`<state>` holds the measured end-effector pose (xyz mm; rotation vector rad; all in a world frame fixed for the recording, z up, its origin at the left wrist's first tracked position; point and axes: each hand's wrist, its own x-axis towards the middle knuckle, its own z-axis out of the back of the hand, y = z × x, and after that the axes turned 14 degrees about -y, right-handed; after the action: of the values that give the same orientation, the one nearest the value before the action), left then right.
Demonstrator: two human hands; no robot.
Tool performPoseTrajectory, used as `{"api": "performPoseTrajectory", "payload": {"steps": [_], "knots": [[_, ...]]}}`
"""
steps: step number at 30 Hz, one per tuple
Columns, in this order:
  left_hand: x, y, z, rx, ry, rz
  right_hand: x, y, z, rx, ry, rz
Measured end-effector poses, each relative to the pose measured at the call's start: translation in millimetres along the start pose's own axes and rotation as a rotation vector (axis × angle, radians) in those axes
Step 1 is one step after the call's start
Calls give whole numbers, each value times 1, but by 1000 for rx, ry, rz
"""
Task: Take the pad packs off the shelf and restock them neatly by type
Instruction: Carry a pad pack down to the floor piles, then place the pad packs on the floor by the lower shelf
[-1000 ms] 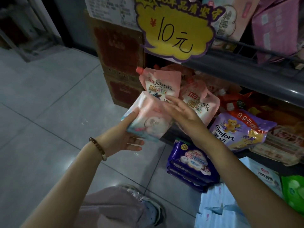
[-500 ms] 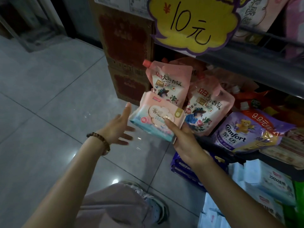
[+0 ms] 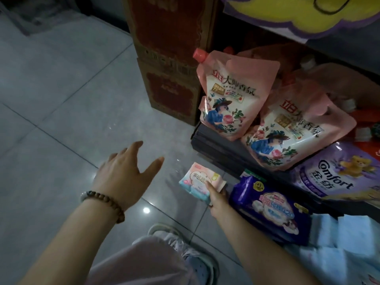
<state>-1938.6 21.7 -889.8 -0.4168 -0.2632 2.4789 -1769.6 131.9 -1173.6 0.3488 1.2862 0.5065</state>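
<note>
Hands are apart: the right hand (image 3: 218, 199) pinches a small pink-and-blue pad pack (image 3: 195, 178), thumb on its top face, low above the tiled floor (image 3: 61, 99). The left hand (image 3: 123, 175) hovers off to the left of the pack with fingers spread and nothing in it, a bead bracelet (image 3: 107, 199) on its wrist. Just right of the right hand lies a purple pad pack (image 3: 271, 206), with pale blue packs (image 3: 349, 239) further right. Beyond the right hand, pink spouted pouches (image 3: 232, 95) lean on the shelf (image 3: 216, 145) beside a purple Comfort pouch (image 3: 337, 173). Cardboard boxes (image 3: 170, 58) stand beyond the left hand.
</note>
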Motion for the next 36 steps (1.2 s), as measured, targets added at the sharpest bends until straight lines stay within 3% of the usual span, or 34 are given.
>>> {"api": "performPoseTrajectory", "payload": {"steps": [4, 12, 16, 20, 24, 27, 29, 32, 36], "knots": [[2, 2, -7, 84, -1, -46, 74, -28, -10, -108, -77, 40], [5, 2, -10, 120, 33, -76, 28, 6, -7, -311, -219, 144], [3, -6, -10, 116, 22, -112, 77, -13, -15, -368, -105, 256], [1, -19, -7, 113, 21, -148, -27, 50, -10, -554, 97, 430], [-3, -34, -3, 126, 21, -196, -98, 109, 36, -971, 426, 765], [-9, -54, 0, 107, 5, -240, -152, 160, 95, -1332, 488, 1002], [-21, -68, 2, 71, -19, -286, -186, 192, 138, -1435, 442, 1130], [-47, -96, 8, -61, -95, -359, -231, 235, 211, -1320, 305, 1252], [-81, -154, 42, -235, -151, -478, -285, 286, 301, -902, 140, 1467]]}}
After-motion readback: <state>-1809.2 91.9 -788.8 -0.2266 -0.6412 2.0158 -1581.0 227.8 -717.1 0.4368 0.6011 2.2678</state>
